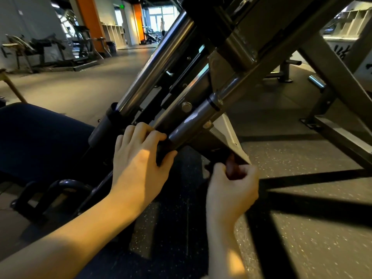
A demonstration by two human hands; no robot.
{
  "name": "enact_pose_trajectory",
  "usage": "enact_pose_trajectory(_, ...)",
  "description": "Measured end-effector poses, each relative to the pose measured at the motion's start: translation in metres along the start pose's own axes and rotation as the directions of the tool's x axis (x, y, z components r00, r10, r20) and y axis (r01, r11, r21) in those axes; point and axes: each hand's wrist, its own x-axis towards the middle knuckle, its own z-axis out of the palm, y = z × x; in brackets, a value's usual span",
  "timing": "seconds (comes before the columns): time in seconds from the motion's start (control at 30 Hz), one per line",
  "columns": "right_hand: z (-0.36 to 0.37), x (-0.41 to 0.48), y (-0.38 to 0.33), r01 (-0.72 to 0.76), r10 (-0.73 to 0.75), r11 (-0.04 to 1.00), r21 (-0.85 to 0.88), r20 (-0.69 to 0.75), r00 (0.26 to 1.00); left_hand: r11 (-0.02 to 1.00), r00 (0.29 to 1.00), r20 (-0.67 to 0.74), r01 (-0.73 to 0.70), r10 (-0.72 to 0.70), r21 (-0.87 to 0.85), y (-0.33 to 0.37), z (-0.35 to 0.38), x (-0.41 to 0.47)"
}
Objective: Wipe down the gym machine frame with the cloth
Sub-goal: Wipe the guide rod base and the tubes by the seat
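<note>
The gym machine frame [201,93] rises diagonally from the lower left to the upper right, with chrome guide rods and dark steel beams. My left hand [138,156] grips the lower end of a grey sleeve [193,123] on one rod, fingers over the top and thumb underneath. My right hand [233,184] pinches a dark reddish cloth [233,168] and holds it against the underside of the frame, just below a pale triangular gusset plate [227,131]. Most of the cloth is hidden inside my fist.
A dark blue padded seat [40,137] lies at the left, with a black curved handle [66,186] below it. Speckled rubber flooring [302,228] spreads underneath. Angled frame legs [338,81] stand at the right. Other machines [50,51] and a distant person [162,25] are far behind.
</note>
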Motion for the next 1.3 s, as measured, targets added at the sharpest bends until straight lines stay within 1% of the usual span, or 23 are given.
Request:
enact_pose_trajectory(0.1,-0.016,0.013,0.013,-0.066,0.062,0.998,-0.021,-0.154,0.986,1.000,0.999,-0.032,0.011,-0.012,-0.021,0.000,0.003,0.002)
enact_pose_trajectory(0.13,-0.018,0.017,0.018,-0.079,0.073,0.996,-0.030,-0.170,0.983,1.000,1.000,-0.017,0.009,-0.009,-0.017,0.001,0.003,0.002)
enact_pose_trajectory(0.2,-0.014,0.016,0.021,-0.089,0.082,0.995,-0.039,-0.153,0.985,1.000,1.000,-0.012,0.008,-0.008,-0.020,0.002,0.004,0.002)
enact_pose_trajectory(0.33,0.003,0.000,0.013,-0.005,-0.006,0.997,-0.075,-0.146,0.989,1.000,1.000,-0.016,0.009,-0.009,-0.014,0.001,0.004,0.000)
enact_pose_trajectory(0.4,0.004,-0.001,0.014,-0.002,-0.006,0.998,-0.058,-0.140,0.990,1.000,1.000,-0.015,-0.010,0.010,-0.016,-0.001,0.005,0.000)
enact_pose_trajectory(0.43,0.004,-0.002,0.013,0.006,-0.012,0.999,-0.045,-0.123,0.992,1.000,1.000,-0.012,-0.014,0.013,-0.020,-0.002,0.005,0.000)
enact_pose_trajectory(0.5,0.010,-0.008,0.003,0.102,-0.104,0.994,-0.046,-0.041,0.994,0.999,1.000,-0.012,-0.009,0.008,-0.040,-0.003,0.006,0.000)
enact_pose_trajectory(0.6,0.021,-0.023,-0.012,0.301,-0.299,0.954,0.008,0.124,0.946,0.998,1.000,-0.014,0.000,0.000,-0.056,-0.003,0.007,0.000)
enact_pose_trajectory(0.67,0.021,-0.024,-0.008,0.370,-0.361,0.929,-0.015,0.180,0.915,0.999,1.000,-0.011,0.004,-0.004,-0.051,-0.003,0.008,-0.001)
enact_pose_trajectory(0.7,0.017,-0.020,0.000,0.354,-0.342,0.933,-0.059,0.159,0.926,0.999,1.000,-0.009,0.005,-0.006,-0.049,-0.004,0.008,-0.001)
enact_pose_trajectory(0.73,0.011,-0.014,0.012,0.281,-0.272,0.955,-0.097,0.097,0.958,0.999,1.000,-0.005,0.005,-0.005,-0.049,-0.004,0.008,-0.001)
enact_pose_trajectory(0.77,0.004,-0.007,0.022,0.156,-0.155,0.983,-0.097,0.017,0.988,0.999,1.000,-0.005,0.005,-0.005,-0.052,-0.005,0.008,0.000)
enact_pose_trajectory(0.8,-0.001,-0.003,0.028,0.025,-0.028,0.998,-0.061,-0.049,0.998,0.999,1.000,-0.004,0.007,-0.007,-0.054,-0.005,0.008,0.000)
enact_pose_trajectory(0.83,-0.002,0.000,0.032,-0.060,0.057,0.998,-0.023,-0.094,0.994,0.998,1.000,-0.004,0.005,-0.005,-0.059,-0.006,0.008,0.000)
enact_pose_trajectory(0.87,0.000,0.001,0.028,-0.063,0.062,0.998,-0.014,-0.111,0.992,0.998,1.000,0.000,0.001,-0.001,-0.065,-0.006,0.008,-0.001)
enact_pose_trajectory(0.93,0.012,-0.004,0.005,0.108,-0.110,0.993,-0.036,-0.060,0.992,0.998,1.000,-0.002,-0.018,0.018,-0.068,-0.008,0.007,0.000)
enact_pose_trajectory(1.0,0.023,-0.010,-0.016,0.288,-0.287,0.958,-0.014,0.040,0.957,0.998,1.000,-0.003,-0.031,0.030,-0.059,-0.009,0.008,0.000)
enact_pose_trajectory(1.03,0.024,-0.012,-0.019,0.330,-0.329,0.944,-0.002,0.080,0.941,0.998,1.000,-0.006,-0.031,0.031,-0.055,-0.010,0.009,0.000)
enact_pose_trajectory(1.1,0.018,-0.009,-0.008,0.323,-0.319,0.946,-0.038,0.084,0.944,0.998,1.000,-0.009,-0.023,0.022,-0.066,-0.010,0.010,0.001)
enact_pose_trajectory(1.17,0.005,-0.004,0.012,0.179,-0.179,0.982,-0.069,0.005,0.984,0.996,1.000,-0.013,-0.019,0.018,-0.083,-0.009,0.010,0.001)
enact_pose_trajectory(1.23,0.004,-0.003,0.017,0.065,-0.071,0.994,-0.084,-0.068,0.995,0.996,1.000,-0.014,-0.017,0.016,-0.086,-0.008,0.010,0.001)
enact_pose_trajectory(1.27,0.009,-0.005,0.012,0.086,-0.092,0.993,-0.086,-0.069,0.993,0.996,1.000,-0.014,-0.017,0.016,-0.085,-0.008,0.009,0.000)
enact_pose_trajectory(1.3,0.016,-0.008,0.003,0.153,-0.156,0.985,-0.080,-0.034,0.987,0.996,1.000,-0.013,-0.017,0.016,-0.085,-0.008,0.009,0.000)
